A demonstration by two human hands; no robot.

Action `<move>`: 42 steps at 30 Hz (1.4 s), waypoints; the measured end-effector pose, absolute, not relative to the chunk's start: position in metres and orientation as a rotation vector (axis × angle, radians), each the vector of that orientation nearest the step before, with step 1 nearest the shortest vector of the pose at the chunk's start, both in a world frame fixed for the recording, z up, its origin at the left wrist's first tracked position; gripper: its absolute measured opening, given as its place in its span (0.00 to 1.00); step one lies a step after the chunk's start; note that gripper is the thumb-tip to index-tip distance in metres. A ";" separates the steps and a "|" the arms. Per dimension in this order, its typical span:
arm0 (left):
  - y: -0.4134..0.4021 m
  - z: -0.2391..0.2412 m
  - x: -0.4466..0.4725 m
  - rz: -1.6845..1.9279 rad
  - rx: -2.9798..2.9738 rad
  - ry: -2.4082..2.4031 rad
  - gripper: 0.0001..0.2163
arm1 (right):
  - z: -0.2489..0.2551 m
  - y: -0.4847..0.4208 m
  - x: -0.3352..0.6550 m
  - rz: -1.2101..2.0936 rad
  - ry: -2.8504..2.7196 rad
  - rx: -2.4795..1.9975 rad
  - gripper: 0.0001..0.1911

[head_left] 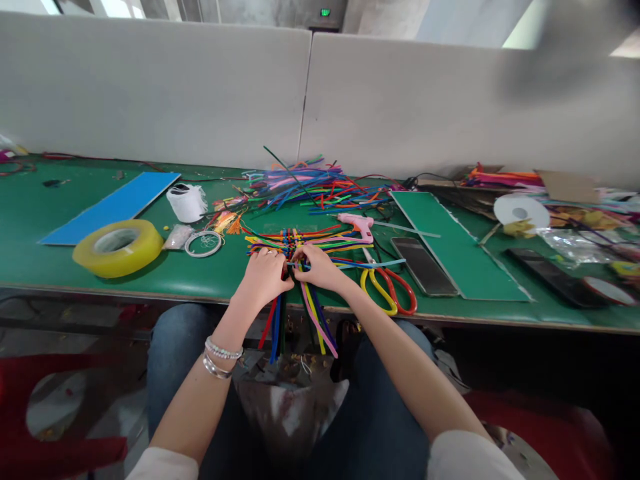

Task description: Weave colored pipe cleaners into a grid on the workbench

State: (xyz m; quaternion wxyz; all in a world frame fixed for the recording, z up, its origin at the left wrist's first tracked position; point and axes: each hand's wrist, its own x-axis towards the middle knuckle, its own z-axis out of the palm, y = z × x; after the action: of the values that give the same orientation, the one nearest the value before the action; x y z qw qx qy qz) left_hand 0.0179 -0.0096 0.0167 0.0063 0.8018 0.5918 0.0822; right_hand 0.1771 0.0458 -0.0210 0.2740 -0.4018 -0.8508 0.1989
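Both hands meet over a woven piece of coloured pipe cleaners [316,241] at the table's front edge. My left hand [264,272], with bracelets on its wrist, is closed on the left side of the weave. My right hand [314,265] pinches at its middle, close to the left fingertips. Pipe cleaner ends in red, blue, yellow and pink hang below the edge; others stick out to both sides. Fingers hide part of the weave. To the right lie scissors [389,291] with yellow and red handles and a pink glue gun [358,224].
Loose pipe cleaners [300,183] are heaped at the back. On the left are yellow tape [86,257], white thread [187,203] and a blue board [113,207]. A phone [425,267] and green board [460,247] lie right. A grey partition [200,93] stands behind the table.
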 end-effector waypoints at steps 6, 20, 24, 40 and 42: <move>-0.013 0.016 0.016 0.214 2.465 1.750 0.09 | -0.024 0.048 0.177 0.522 -2.293 -1.058 0.10; 0.010 0.007 -0.007 0.583 1.742 1.600 0.12 | -0.021 0.048 0.181 0.563 -2.320 -1.026 0.08; 0.009 0.007 -0.001 0.637 1.767 1.472 0.13 | -0.021 0.048 0.180 0.570 -2.316 -1.021 0.09; -0.005 0.008 0.004 0.145 2.356 1.443 0.17 | -0.024 0.050 0.178 0.609 -2.243 -1.064 0.13; -0.006 0.009 0.002 0.156 2.334 1.494 0.16 | -0.024 0.051 0.179 0.611 -2.275 -1.033 0.13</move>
State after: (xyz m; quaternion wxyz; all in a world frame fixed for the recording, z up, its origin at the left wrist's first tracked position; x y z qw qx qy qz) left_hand 0.0018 -0.0056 0.0094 0.1817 0.8269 0.5293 0.0553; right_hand 0.1792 0.0505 -0.0241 0.2810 -0.3855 -0.8488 0.2278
